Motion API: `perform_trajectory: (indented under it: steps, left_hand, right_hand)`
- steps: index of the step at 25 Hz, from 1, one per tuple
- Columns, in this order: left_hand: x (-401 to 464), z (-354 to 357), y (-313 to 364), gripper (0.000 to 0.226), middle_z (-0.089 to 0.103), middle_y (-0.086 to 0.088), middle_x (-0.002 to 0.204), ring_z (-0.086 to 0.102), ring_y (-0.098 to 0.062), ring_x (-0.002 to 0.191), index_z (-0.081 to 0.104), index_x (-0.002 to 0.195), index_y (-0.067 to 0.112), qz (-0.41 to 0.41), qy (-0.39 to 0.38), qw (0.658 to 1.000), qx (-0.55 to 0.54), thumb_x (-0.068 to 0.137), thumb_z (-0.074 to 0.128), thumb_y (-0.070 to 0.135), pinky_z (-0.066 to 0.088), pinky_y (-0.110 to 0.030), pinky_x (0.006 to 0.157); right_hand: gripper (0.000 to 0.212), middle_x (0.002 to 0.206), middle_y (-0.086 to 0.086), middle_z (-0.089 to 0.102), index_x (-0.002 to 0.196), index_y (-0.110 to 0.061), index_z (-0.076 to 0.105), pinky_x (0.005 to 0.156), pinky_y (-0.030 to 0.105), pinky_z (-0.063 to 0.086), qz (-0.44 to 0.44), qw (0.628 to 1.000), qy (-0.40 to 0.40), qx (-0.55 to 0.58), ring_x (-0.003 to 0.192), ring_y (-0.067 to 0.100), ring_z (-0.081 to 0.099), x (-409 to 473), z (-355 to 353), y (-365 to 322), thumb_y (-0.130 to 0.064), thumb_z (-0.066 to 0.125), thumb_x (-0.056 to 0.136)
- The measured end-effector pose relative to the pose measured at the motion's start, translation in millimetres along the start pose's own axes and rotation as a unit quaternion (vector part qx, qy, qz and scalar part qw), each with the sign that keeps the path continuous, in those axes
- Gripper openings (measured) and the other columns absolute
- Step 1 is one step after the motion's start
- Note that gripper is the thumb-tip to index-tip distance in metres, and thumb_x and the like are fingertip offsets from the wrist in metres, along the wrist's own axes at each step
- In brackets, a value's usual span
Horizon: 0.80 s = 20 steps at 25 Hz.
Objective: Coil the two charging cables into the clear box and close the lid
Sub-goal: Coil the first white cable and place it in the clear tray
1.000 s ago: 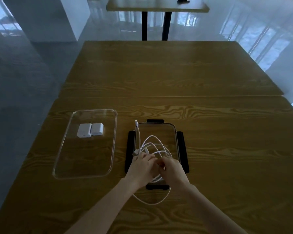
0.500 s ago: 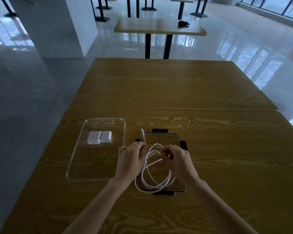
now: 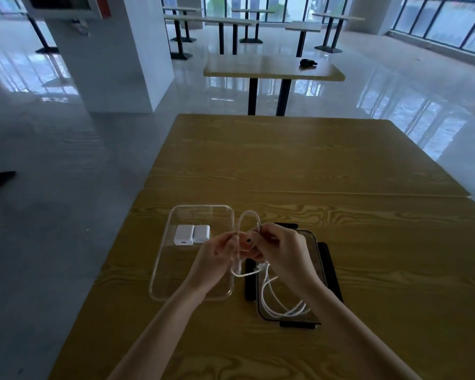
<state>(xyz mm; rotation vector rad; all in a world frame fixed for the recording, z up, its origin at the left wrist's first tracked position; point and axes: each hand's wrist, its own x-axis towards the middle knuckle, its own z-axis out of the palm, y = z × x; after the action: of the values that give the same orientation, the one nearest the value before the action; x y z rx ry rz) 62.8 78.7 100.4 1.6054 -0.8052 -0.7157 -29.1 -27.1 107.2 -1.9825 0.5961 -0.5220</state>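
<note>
Above the bench (image 3: 340, 256), the left hand (image 3: 217, 256) and right hand (image 3: 280, 250) both pinch the white cable (image 3: 248, 215), bending a loop so it fits the clear box (image 3: 159, 270). More cable rests on the lid (image 3: 320, 259).

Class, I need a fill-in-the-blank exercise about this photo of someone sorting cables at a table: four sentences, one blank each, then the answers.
1. Both the left hand and the right hand hold a ____ cable.
2. The clear box holds ____ chargers.
3. More cable loops lie on the lid, which has ____ clips.
4. The table is made of ____.

Answers: white; two; black; wood
</note>
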Motion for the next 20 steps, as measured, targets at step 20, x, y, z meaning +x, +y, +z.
perform_trajectory:
  steps: [20]
  left_hand:
    - [-4.8,-37.0,2.2,0.019,0.06,0.0,0.063,0.058,-0.008,0.06,0.062,0.086,0.006,-0.06,-0.011,0.951,-0.303,0.085,0.044,0.012,0.052,-0.018,0.061]
  right_hand:
    - [0.041,0.097,-0.007,0.061,0.112,-0.013,0.055,0.076,0.008,0.044,0.115,0.96,-0.201,0.155,0.091,-0.001,0.056,-6.9,34.6,4.1,-0.03,0.02,0.097]
